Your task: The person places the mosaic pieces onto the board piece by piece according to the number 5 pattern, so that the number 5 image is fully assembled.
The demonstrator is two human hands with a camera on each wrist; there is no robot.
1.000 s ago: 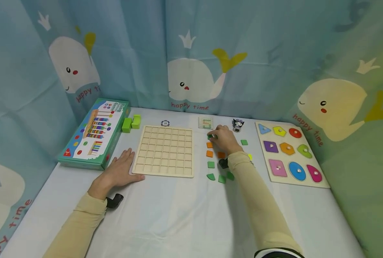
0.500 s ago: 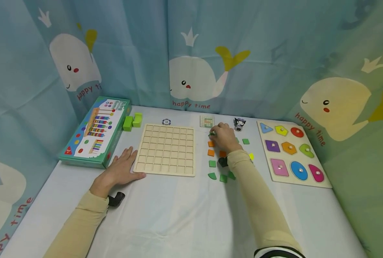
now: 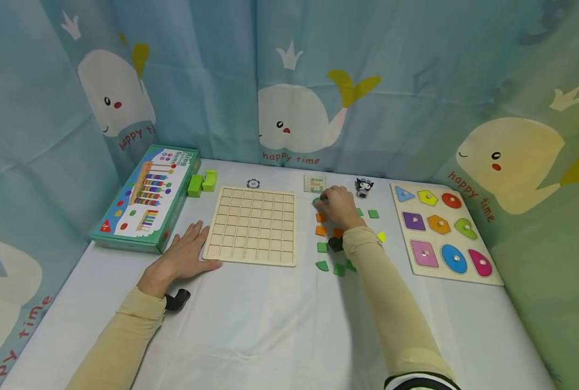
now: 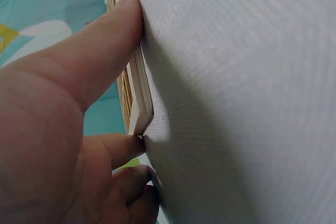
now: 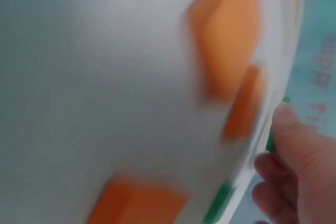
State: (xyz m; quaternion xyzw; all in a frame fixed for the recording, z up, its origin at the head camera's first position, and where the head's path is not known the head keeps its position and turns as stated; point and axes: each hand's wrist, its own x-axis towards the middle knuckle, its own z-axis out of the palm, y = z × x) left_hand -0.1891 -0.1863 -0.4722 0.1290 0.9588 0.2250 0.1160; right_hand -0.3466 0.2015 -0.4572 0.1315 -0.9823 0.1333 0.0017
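Thumb (image 4: 113, 40) against grid board (image 3: 253, 225) edge

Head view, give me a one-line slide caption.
Left hand rests flat against the grid board while the right hand pinches a green tile above scattered orange and green tiles.

Even, soft overhead light; head view sharp at centre, curtain (image 3: 416, 81) bowed by wide-angle distortion at edges. Faint shadows under both arms on tablecloth (image 3: 270, 325). Left wrist view: board (image 4: 137, 93) edge crisp, thumb soft. Right wrist view heavily motion-blurred, orange tiles (image 5: 231, 45) smeared.
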